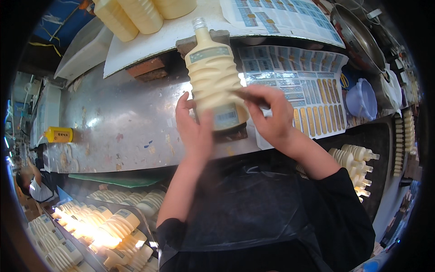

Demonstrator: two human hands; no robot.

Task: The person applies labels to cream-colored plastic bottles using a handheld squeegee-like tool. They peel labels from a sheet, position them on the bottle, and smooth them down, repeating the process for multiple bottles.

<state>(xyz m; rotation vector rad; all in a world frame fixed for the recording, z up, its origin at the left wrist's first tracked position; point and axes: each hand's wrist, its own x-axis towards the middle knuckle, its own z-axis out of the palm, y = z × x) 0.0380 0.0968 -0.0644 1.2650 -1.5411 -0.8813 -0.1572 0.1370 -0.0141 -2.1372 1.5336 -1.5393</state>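
a: lying flat on the metal table (118, 122), that cream ribbed bottle (213, 77), cap end pointing away?

b: yes. gripped at its base by the left hand (195, 129), thumb over the small label (225, 119). pressed along the lower edge by the right hand (269, 115), fingers closed flat on it.

a: beside it?

b: label sheets (312, 97) just right, more bottles (136, 16) at the far edge, labelled ones (97, 226) in a bin lower left.

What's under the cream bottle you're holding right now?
The cream ribbed bottle lies on the metal bench, its neck over a brown block. Both hands cover whatever supports its base.
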